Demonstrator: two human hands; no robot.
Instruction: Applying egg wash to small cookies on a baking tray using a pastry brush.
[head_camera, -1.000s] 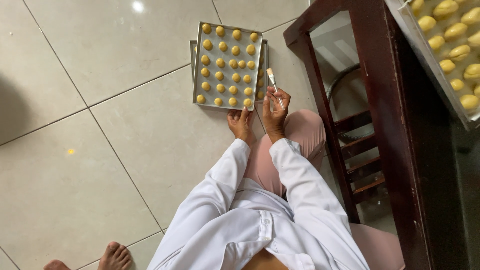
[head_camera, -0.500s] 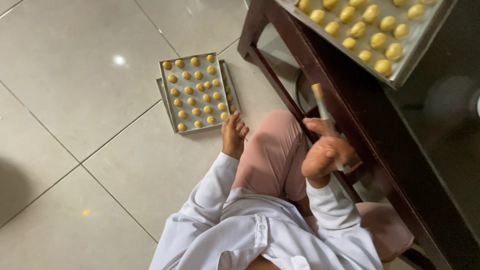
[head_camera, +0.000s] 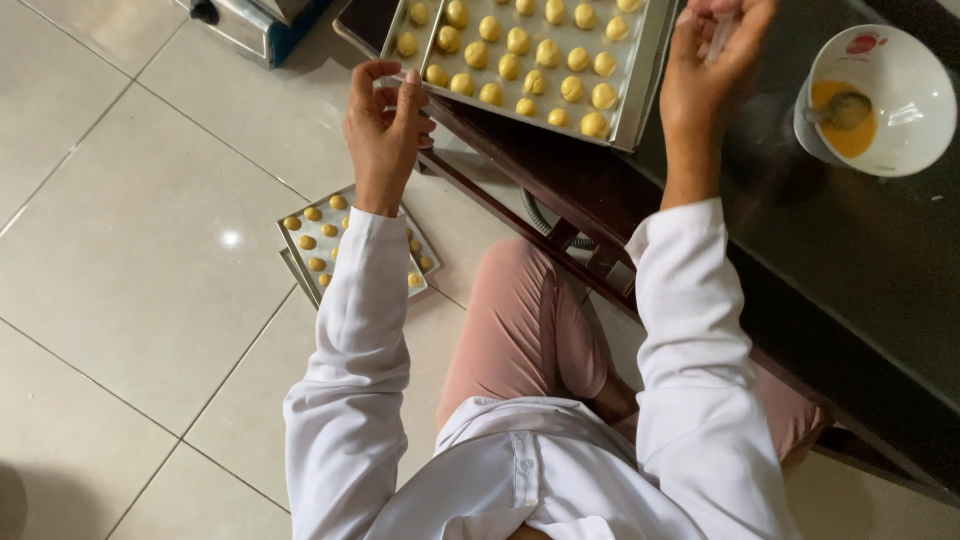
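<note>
The person sits on the tiled floor (head_camera: 130, 300) beside a dark wooden table (head_camera: 800, 280). The left hand (head_camera: 385, 125) is raised to the near edge of a metal tray (head_camera: 655, 60) of small yellow dough balls (head_camera: 520, 60) on the table, its fingers curled and pinching the tray's rim. The right hand (head_camera: 710, 60) is closed around a thin handle, probably a brush (head_camera: 722, 35), though the top of the view cuts it off and its tip cannot be made out. Just to the right stands a white bowl (head_camera: 885, 115) of yellow egg wash with a spoon resting in it. A second tray (head_camera: 305, 275) of dough balls lies on the floor under the left forearm. The table tray appears to overhang the edge, so a pull from the left hand could tip it and spill the balls onto the floor, or onto the tray below. A wide swing of the right hand could knock the bowl and spill the wash across the table. The left sleeve (head_camera: 355, 330) hangs over the floor tray and could brush it if lowered.
</note>
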